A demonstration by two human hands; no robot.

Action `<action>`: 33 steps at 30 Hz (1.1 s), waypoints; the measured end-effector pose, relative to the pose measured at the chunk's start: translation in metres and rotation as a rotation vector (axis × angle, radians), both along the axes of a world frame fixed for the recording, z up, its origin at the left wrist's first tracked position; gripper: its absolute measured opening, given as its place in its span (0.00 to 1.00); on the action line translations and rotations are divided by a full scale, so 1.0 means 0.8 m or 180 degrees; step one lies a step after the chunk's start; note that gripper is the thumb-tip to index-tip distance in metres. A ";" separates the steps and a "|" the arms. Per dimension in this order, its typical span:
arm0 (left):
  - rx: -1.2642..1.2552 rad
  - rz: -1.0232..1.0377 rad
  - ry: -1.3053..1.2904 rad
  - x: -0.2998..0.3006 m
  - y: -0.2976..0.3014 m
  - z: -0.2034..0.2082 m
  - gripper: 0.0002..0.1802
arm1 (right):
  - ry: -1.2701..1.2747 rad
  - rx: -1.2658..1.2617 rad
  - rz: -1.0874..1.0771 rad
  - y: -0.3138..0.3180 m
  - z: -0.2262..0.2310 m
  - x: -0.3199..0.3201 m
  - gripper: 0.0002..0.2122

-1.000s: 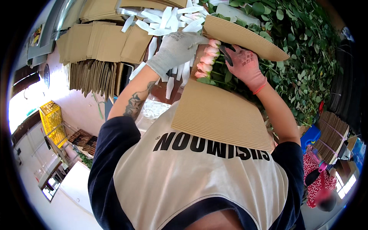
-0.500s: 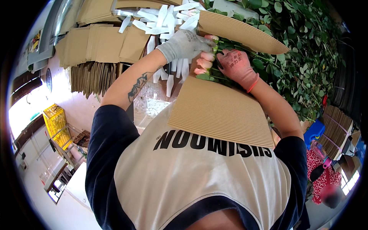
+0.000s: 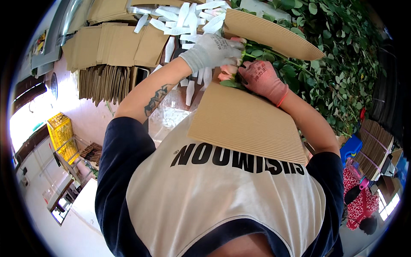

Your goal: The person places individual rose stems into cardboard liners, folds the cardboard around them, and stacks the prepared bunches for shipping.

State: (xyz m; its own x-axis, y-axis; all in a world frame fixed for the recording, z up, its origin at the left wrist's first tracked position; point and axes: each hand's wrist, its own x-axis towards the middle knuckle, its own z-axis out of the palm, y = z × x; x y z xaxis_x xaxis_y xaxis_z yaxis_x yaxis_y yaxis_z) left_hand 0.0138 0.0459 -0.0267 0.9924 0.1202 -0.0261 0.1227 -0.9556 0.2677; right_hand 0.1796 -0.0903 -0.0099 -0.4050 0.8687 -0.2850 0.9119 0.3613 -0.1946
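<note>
Roses (image 3: 230, 68) lay partly under the left hand (image 3: 218, 51), at the right hand's (image 3: 262, 78) ten o'clock. I couldn't tell either grip's closure.

Bright glare whites out the left-hand opening (image 3: 32, 112), and fisheye distortion bends the black-rimmed edges.

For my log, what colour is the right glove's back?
Right glove: pinkish red on the back, best in the head view.
</note>
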 end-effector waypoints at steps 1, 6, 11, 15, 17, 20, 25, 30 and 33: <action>0.0028 0.0045 -0.0032 -0.001 -0.001 -0.003 0.13 | 0.0001 -0.0017 0.0017 0.000 0.000 -0.001 0.13; 0.0232 0.0070 -0.0224 -0.006 -0.001 -0.012 0.12 | -0.0013 0.0191 0.0103 -0.001 0.002 0.001 0.09; 0.0066 0.0052 -0.0235 -0.013 -0.006 -0.001 0.12 | 0.0254 0.0415 0.0100 -0.009 0.006 0.006 0.09; -0.0475 0.0256 -0.0459 -0.027 -0.014 0.009 0.11 | 0.0531 0.0091 0.0148 -0.012 0.024 0.010 0.11; -0.0600 0.0301 -0.0516 -0.025 -0.015 0.002 0.11 | 0.0559 -0.0091 0.0154 -0.010 0.019 0.008 0.11; -0.0522 0.0274 -0.0063 -0.010 -0.021 0.009 0.12 | 0.0528 -0.0138 0.0143 -0.008 0.002 0.002 0.12; -0.0204 0.0098 -0.0559 -0.009 -0.014 -0.026 0.13 | 0.0517 -0.0138 0.0246 0.001 -0.002 0.000 0.12; -0.0210 0.0208 -0.0385 -0.007 -0.015 -0.020 0.14 | 0.0517 -0.0301 0.0200 0.005 -0.002 0.002 0.12; -0.0762 0.0471 -0.0383 -0.015 -0.013 -0.017 0.14 | 0.0484 -0.0263 0.0178 0.002 0.002 0.002 0.10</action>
